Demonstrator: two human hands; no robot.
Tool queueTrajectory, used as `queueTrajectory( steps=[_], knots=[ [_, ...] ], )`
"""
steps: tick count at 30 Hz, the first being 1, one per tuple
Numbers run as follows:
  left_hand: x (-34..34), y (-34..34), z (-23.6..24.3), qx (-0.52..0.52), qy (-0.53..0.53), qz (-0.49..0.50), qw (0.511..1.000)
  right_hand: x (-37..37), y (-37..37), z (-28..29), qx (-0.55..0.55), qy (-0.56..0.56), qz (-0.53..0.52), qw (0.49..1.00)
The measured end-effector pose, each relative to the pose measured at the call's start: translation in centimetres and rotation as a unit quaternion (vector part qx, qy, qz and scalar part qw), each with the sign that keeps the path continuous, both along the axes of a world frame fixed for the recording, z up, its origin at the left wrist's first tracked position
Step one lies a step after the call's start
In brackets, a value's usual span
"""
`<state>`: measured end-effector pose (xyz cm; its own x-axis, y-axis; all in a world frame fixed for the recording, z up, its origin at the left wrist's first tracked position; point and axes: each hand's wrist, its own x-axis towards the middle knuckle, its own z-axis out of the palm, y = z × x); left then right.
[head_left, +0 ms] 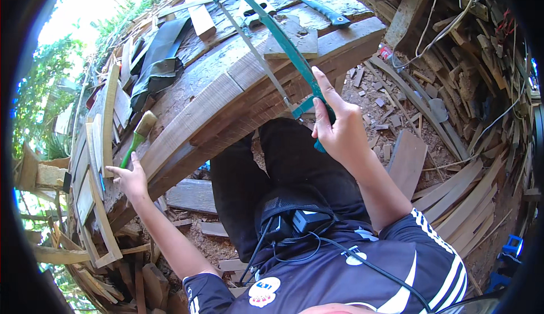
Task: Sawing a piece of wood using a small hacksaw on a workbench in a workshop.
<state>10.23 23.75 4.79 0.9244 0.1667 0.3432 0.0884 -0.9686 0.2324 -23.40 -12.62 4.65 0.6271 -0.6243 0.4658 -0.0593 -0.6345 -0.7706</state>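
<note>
Holding saw [281,37], black boxes [311,221] in pouch [294,203]

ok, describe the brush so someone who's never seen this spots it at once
Find the heavy wooden bench across the view and follow it to its lower-left end, where the person's left hand is. The brush is at that hand's fingers, pale bristles pointing up and to the right. Its bright green handle sets it apart from the bare wood strips beside it.

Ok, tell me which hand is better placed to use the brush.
Left, most likely: the left hand is at the lower end of the brush, while the right hand is occupied gripping the saw.
</note>
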Motion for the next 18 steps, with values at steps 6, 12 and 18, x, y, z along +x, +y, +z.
queueTrajectory(
  steps=[6, 12, 18],
  knots=[
    [-6.1, -5.1, 1.5, 0.052, 0.004, -0.090, 0.995, 0.3, 0.2, 0.3, 0.033, -0.021, 0.005, 0.999],
    [-10.9, -15.3, 2.2, 0.068, -0.001, -0.406, 0.911, -0.4, 0.5, 1.3, 0.070, 0.029, 0.008, 0.997],
    [-10.5, -20.1, 0.5, 0.064, -0.003, -0.451, 0.890, 0.1, 1.2, 1.4, 0.077, 0.020, 0.016, 0.997]
  ],
)
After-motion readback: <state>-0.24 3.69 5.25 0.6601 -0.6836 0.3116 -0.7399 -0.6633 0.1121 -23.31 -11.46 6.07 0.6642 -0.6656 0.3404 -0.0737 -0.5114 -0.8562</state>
